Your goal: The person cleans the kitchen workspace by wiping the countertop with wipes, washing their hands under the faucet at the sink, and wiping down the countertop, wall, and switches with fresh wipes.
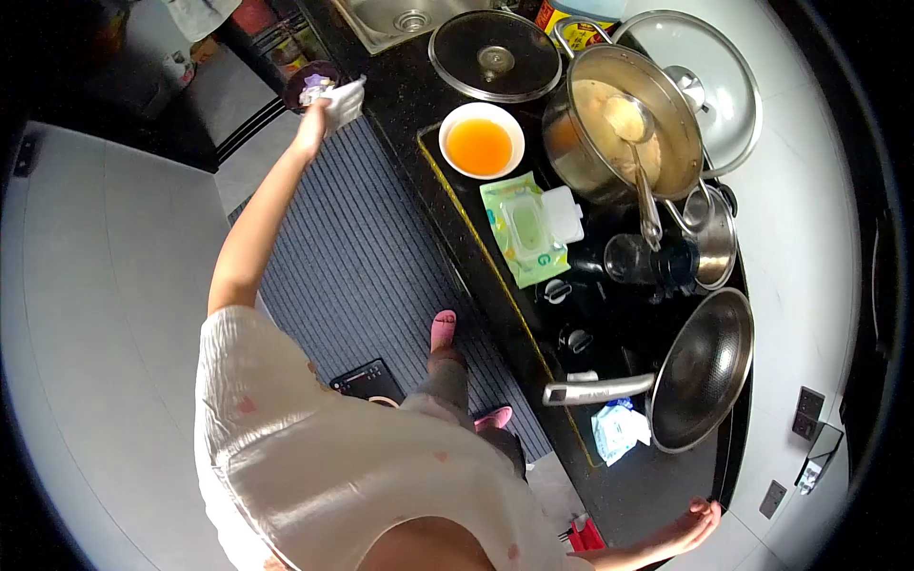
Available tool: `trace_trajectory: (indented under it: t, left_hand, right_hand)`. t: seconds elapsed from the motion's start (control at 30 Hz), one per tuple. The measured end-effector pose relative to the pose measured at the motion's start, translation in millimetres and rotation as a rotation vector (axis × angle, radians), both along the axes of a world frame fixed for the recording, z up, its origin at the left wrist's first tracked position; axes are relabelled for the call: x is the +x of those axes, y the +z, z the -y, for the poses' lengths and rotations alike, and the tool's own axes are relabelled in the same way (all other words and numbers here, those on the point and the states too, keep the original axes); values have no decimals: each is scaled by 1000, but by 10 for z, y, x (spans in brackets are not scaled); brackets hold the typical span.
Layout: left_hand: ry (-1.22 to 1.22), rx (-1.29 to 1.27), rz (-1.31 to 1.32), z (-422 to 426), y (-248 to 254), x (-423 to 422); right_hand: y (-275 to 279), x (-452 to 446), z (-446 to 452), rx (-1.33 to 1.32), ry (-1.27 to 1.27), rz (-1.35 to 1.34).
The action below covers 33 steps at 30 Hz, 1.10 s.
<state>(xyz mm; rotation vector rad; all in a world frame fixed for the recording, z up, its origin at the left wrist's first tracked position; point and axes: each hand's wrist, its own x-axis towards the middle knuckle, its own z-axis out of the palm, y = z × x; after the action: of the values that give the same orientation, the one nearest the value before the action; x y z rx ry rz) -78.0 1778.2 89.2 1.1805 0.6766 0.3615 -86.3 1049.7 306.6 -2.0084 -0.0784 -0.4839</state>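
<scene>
Left hand (313, 128) pinches white wipe (345, 105) by part-hidden dark container (291, 92); half-open right hand (693, 529) looks empty.

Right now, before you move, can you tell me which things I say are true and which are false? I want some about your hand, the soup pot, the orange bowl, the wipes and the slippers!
1. Your left hand is holding the ladle. False: it holds a white cloth or tissue.
2. The ladle's scoop is inside the big pot. True.
3. The white bowl has orange liquid in it. True.
4. The lid of the green wipes pack is closed. False: it is flipped open.
5. The slippers are green. False: they are pink.
6. The frying pan's handle is silver-coloured. True.
</scene>
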Motion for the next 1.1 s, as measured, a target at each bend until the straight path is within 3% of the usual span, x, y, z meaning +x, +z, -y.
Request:
trace_trajectory:
  t: [0.03, 0.1, 0.17, 0.23, 0.3, 0.33, 0.37, 0.43, 0.5, 0.53, 0.63, 0.7, 0.8, 0.9, 0.93, 1.03, 1.1]
  left_hand:
    - [75, -81, 60, 411, 464, -187]
    - [84, -295, 197, 777, 773, -582]
    - [38, -334, 200, 1337, 1230, -866]
    - [-201, -417, 366, 1766, 1469, -1124]
    - [-248, -412, 328, 2376, 1826, -1304]
    - [-280, -378, 382, 2674, 1828, -1423]
    - [-322, -340, 446, 2962, 1823, -1496]
    - [-578, -438, 388, 3641, 1983, -1422]
    - [-815, -701, 502, 4332, 1899, -1341]
    - [-857, -532, 240, 4712, 2191, -1301]
    - [-983, -476, 216, 5671, 2251, -1222]
    - [-1010, -412, 181, 6188, 2155, -1211]
    - [-945, -400, 192, 7011, 1882, -1197]
    - [-908, -280, 280, 7726, 1620, -1197]
    - [-1030, -308, 222, 7853, 1541, -1203]
    - [-1021, -803, 198, 8220, 1475, -1232]
    - [-1011, -850, 161, 8380, 1425, -1220]
  right_hand:
    - [-41, -13, 78, 21, 20, 0]
    - [-83, -26, 7, 131, 90, -26]
    - [-87, -72, -152, 129, 192, -97]
    - [-50, -185, -248, 251, 464, -140]
    - [13, -310, -362, 306, 709, -95]
    - [-22, -365, -360, 337, 846, -61]
    - [-7, -570, -559, 448, 665, -86]
    - [79, -651, -639, 499, 826, -402]
    - [104, -648, -598, 561, 914, -381]
    - [76, -682, -464, 577, 872, -400]
    - [-46, -822, 209, 598, 732, -393]
    - [-123, -948, 648, 460, 503, -302]
    - [-205, -1141, 1208, 17, 122, -49]
    - [-287, -1293, 1567, -152, 11, 16]
    - [-293, -1325, 1659, -225, 12, -19]
    - [-433, -1374, 1976, -377, 35, 59]
    - [-451, -1435, 2176, -336, 103, 26]
